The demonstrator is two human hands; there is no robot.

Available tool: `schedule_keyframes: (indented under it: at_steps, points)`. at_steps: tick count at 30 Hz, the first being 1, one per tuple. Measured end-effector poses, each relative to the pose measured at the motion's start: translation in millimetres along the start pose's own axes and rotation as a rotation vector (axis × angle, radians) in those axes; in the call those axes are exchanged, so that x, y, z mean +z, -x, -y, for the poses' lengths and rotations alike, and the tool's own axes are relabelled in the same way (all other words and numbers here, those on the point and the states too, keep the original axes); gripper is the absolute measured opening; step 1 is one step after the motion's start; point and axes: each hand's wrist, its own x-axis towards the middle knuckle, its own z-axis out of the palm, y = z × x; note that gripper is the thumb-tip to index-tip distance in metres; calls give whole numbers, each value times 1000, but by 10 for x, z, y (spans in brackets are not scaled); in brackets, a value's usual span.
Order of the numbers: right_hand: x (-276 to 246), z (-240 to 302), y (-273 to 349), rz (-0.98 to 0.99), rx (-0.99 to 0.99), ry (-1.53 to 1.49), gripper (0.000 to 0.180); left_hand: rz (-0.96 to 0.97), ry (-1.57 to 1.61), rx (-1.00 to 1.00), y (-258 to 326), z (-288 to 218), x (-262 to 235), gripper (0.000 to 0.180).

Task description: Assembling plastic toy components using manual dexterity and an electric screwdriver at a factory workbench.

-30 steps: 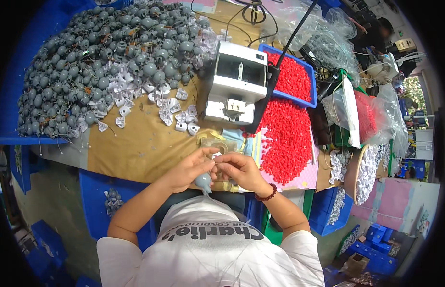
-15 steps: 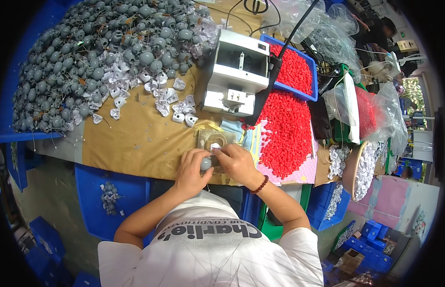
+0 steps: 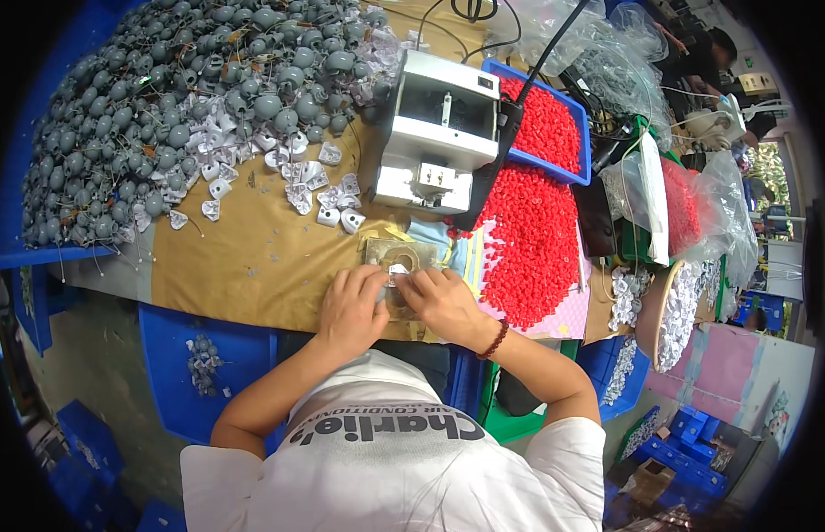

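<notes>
Both my hands work over a small square metal block (image 3: 421,258) with a round recess, at the table's near edge. My left hand (image 3: 352,306) is closed around a grey ball-shaped part (image 3: 381,293), now mostly covered by the fingers. Close beside it, my right hand (image 3: 446,306) has its thumb and fingers pinched at a small white plastic piece (image 3: 397,269) between the hands. Whether the white piece is joined to the grey ball is hidden.
A white and black machine (image 3: 441,133) stands beyond the block. Red plastic pieces (image 3: 530,248) are heaped to its right, with more in a blue tray (image 3: 583,146). Grey ball parts (image 3: 102,168) pile up at far left, with white pieces (image 3: 302,182) nearer. Blue bin (image 3: 177,346) below.
My left hand has turned and closed further over the grey ball, which showed plainly before. The right hand has shifted slightly right, its elbow swung outward.
</notes>
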Motion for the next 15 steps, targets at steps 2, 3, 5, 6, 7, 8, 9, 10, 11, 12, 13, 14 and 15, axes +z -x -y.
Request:
schedule_keyframes:
  at_steps: [2,3,5,6,7,8,9,10,11,12,13,14,15]
  points:
    - [20,-4,27,-2,10,-1,36,-3,-140,65,-14,-14,21,42]
    - [11,-14,46,16,45,-41,37,-6,-218,117,-8,-14,60,41]
    - [-38,-55,88,71,139,-154,39,-11,-313,177,19,12,140,45]
    - [-82,-106,134,110,204,-278,40,-8,-326,187,42,36,189,48]
    - [-114,-160,181,140,275,-401,42,-6,-338,200,43,51,203,49]
    - [-164,-257,232,173,347,-575,43,-5,-349,210,49,58,210,50]
    - [-162,-326,273,162,402,-658,43,-6,-357,222,42,72,205,49]
    - [-163,-393,320,143,461,-742,42,-1,-362,233,41,80,201,49]
    - [-163,-467,359,124,516,-824,42,1,-368,241,44,87,198,48]
    - [-99,-469,376,52,580,-878,39,5,-371,243,54,95,194,47]
    - [-17,-424,361,-63,599,-912,36,10,-370,254,36,105,192,46]
    - [63,-377,343,-180,610,-943,33,15,-368,263,23,111,185,46]
    - [140,-336,323,-295,612,-967,30,20,-364,271,11,115,169,45]
